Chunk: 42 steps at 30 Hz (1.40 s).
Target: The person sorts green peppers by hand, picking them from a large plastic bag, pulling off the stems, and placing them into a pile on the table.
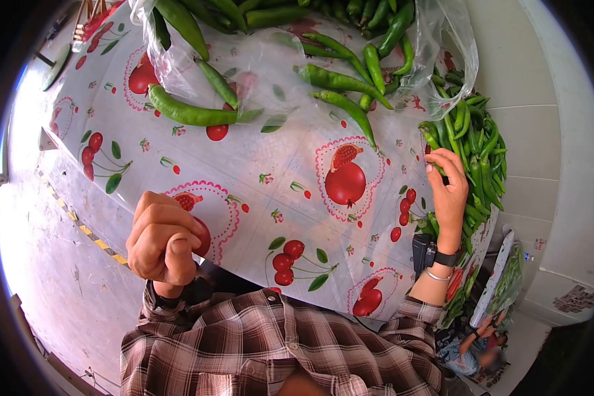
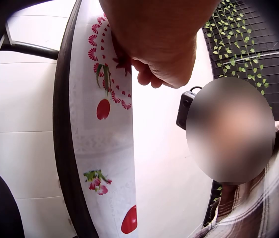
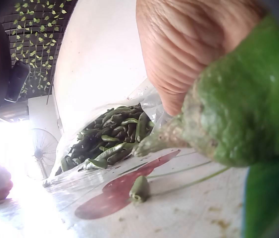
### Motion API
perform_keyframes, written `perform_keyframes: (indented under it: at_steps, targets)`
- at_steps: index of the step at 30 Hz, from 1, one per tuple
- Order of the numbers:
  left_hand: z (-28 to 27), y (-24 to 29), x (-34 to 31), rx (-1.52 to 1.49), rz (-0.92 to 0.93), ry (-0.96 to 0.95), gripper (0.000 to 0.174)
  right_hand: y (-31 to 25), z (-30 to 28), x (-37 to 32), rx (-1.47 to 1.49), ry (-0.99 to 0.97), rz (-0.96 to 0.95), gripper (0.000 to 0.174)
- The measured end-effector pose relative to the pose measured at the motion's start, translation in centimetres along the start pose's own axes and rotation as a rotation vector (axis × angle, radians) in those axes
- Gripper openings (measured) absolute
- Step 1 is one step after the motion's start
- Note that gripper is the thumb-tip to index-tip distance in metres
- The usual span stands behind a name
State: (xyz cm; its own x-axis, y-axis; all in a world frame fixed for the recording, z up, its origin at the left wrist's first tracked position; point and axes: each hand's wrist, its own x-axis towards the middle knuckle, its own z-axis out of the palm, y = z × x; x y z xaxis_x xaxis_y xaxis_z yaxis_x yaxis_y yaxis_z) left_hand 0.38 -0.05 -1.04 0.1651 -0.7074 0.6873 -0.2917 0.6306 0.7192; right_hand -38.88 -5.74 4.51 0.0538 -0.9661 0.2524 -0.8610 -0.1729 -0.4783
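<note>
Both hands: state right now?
Left hand: closed, nothing visible in it.
Right hand: fingers bent at the green peppers; grip can't be told.

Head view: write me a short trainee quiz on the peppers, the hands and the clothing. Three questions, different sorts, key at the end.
1. Multiple choice. On which side of the view does the large loose heap of green peppers lie?
A) left
B) right
C) bottom
2. True or false: the left hand is nearer to that heap than the right hand.
3. Fill in the blank: the person's shirt has a ____ pattern.

Key: 1. B; 2. false; 3. checked
</note>
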Motion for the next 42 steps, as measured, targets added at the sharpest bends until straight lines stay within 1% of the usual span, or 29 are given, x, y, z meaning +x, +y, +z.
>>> perform_keyframes:
  at_steps: [7, 11, 13, 14, 15, 17, 18, 19, 21, 22, 23, 26, 27, 29, 30, 31, 33, 34, 35, 37, 38, 39, 41, 42]
  targets:
    - [-0.2, -0.1, 0.0, 0.001, -0.003, -0.024, 0.024, -0.1, 0.0, 0.1, -0.013, -0.002, 0.007, 0.014]
    - [-0.2, 0.1, 0.2, 0.006, -0.007, -0.034, 0.024, 0.3, 0.0, 0.0, -0.046, 0.03, -0.023, 0.014]
    - [0.1, 0.1, 0.1, -0.005, 0.003, -0.02, 0.025, 0.4, -0.1, 0.0, -0.001, 0.016, -0.051, 0.014]
    - [0.3, 0.1, 0.1, 0.008, -0.002, 0.004, 0.026, 0.5, -0.1, 0.0, 0.014, 0.011, -0.04, 0.014]
    - [0.4, 0.1, 0.1, -0.022, 0.008, -0.004, 0.026, 0.6, -0.2, -0.1, 0.023, 0.026, -0.038, 0.015]
    - [0.4, 0.1, 0.1, 0.02, -0.015, -0.002, 0.028, 0.6, -0.3, -0.2, 0.059, 0.036, -0.032, 0.015]
    - [0.5, 0.4, 0.2, 0.045, -0.026, -0.01, 0.023, 0.5, -0.4, -0.3, 0.096, 0.04, -0.018, 0.015]
    - [0.6, 0.6, 0.4, 0.047, -0.016, -0.003, 0.023, 0.7, -0.5, -0.3, 0.096, 0.047, -0.028, 0.015]
    - [0.6, 1.1, 0.7, 0.084, -0.09, -0.044, 0.017, 1.0, -0.4, -0.3, 0.147, 0.063, -0.01, 0.016]
    - [0.7, 1.1, 0.8, 0.086, -0.091, -0.044, 0.014, 1.1, -0.4, -0.3, 0.169, 0.071, -0.017, 0.016]
    - [0.6, 1.0, 0.7, 0.083, -0.103, -0.055, 0.014, 1.1, -0.5, -0.3, 0.187, 0.088, -0.033, 0.016]
    - [0.5, 1.2, 1.0, 0.111, -0.11, -0.108, 0.013, 1.2, -0.5, -0.6, 0.325, 0.088, 0.054, 0.015]
    - [0.6, 1.1, 1.0, 0.113, -0.1, -0.105, 0.012, 1.3, -0.5, -0.6, 0.345, 0.096, 0.034, 0.015]
    - [0.6, 1.5, 1.3, 0.129, -0.1, -0.148, 0.012, 1.8, -0.7, -0.7, 0.389, 0.095, 0.103, 0.016]
    - [0.5, 1.6, 1.4, 0.137, -0.117, -0.18, 0.012, 2.0, -0.6, -0.6, 0.421, 0.11, 0.11, 0.015]
    - [0.3, 1.9, 1.5, 0.148, -0.107, -0.162, 0.012, 2.2, -0.6, -0.6, 0.426, 0.109, 0.087, 0.015]
    - [0.2, 3.1, 2.1, 0.095, -0.151, -0.295, 0.012, 2.5, -0.8, -0.6, 0.552, 0.135, 0.135, 0.015]
    - [0.1, 3.8, 2.6, 0.11, -0.116, -0.332, 0.012, 2.8, -0.7, -0.5, 0.609, 0.132, 0.13, 0.016]
    - [0.0, 4.6, 3.2, 0.125, -0.11, -0.316, 0.012, 2.9, -0.6, -0.5, 0.618, 0.126, 0.11, 0.016]
    - [0.4, 5.8, 4.7, 0.047, 0.04, -0.408, 0.012, 2.6, -0.5, -0.6, 0.68, 0.136, 0.107, 0.016]
    - [0.7, 6.1, 5.5, 0.032, 0.096, -0.421, 0.014, 2.4, -0.7, -0.6, 0.678, 0.126, 0.111, 0.016]
    - [1.2, 6.1, 6.4, 0.04, 0.098, -0.403, 0.014, 2.2, -0.9, -0.7, 0.678, 0.118, 0.093, 0.016]
    - [2.6, 5.8, 8.2, -0.011, 0.163, -0.456, 0.019, 2.1, -1.3, -0.7, 0.677, 0.123, 0.115, 0.017]
    - [3.6, 5.6, 8.9, -0.012, 0.166, -0.44, 0.019, 1.8, -1.5, -0.8, 0.684, 0.117, 0.105, 0.017]
